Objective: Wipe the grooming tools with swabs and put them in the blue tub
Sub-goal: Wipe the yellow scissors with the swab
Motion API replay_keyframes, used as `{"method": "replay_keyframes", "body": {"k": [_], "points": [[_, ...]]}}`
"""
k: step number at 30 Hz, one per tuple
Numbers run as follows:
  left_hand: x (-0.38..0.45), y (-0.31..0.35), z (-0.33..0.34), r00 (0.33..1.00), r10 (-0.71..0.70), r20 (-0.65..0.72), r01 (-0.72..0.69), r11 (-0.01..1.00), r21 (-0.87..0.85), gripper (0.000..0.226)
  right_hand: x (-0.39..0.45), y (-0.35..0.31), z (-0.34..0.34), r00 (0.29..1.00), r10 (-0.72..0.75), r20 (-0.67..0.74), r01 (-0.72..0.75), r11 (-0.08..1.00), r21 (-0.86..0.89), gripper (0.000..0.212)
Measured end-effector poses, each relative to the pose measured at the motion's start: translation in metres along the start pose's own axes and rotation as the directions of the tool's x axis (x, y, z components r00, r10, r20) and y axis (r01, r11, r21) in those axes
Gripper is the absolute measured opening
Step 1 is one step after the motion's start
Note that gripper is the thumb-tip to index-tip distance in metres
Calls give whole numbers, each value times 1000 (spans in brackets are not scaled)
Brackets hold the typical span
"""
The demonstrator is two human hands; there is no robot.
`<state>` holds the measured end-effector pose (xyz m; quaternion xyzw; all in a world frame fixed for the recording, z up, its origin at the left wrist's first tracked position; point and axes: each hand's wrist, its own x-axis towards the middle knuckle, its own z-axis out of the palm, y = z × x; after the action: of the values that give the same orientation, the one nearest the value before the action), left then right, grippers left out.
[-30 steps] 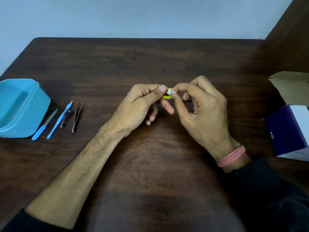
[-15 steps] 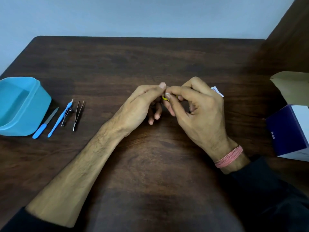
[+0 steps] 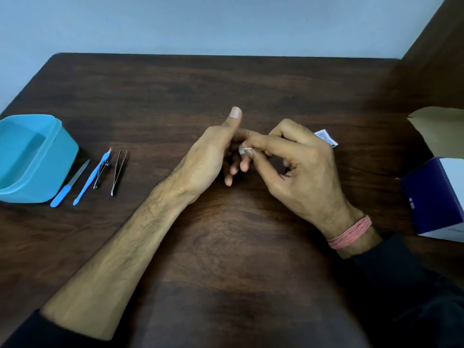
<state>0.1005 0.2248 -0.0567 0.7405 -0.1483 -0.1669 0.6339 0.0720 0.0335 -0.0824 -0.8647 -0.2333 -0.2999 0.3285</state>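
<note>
White swab point(image 3: 243, 149) — mostly hidden — pinched by the right hand point(image 3: 298, 169).

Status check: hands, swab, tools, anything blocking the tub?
Right hand pinches swab; left hand at it, grip unclear. Tweezers, clippers, two blue-handled tools on table beside blue tub. Path to tub clear.

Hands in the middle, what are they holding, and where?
The right hand pinches a small white swab at its edge between thumb and forefinger. A printed packet pokes out behind it. The left hand's hold is hidden.
</note>
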Motion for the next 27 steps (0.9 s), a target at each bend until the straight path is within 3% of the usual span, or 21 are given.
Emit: {"method": "replay_keyframes", "body": {"k": [4,9,16,19,27], "points": [[2,-5,-5,999,32,-11,-32,999,-20,54,0,1,-3,1000,22,-1,-22,1000,-3,12],[3,-9,-3,997,67,-46,-66,998,18,45,-1,6,-7,1000,-7,-22,5,998,-67,9],[7,-14,-4,993,62,-105,-61,998,13,42,-2,4,-7,998,-64,-29,58,985,-163,11],[8,-17,-3,990,66,-121,-65,998,13,39,0,10,-13,998,-30,-64,16,977,-211,12],[8,-17,-3,989,100,-108,-97,995,37,40,0,1,-7,997,-26,-79,10,980,-201,10]]}}
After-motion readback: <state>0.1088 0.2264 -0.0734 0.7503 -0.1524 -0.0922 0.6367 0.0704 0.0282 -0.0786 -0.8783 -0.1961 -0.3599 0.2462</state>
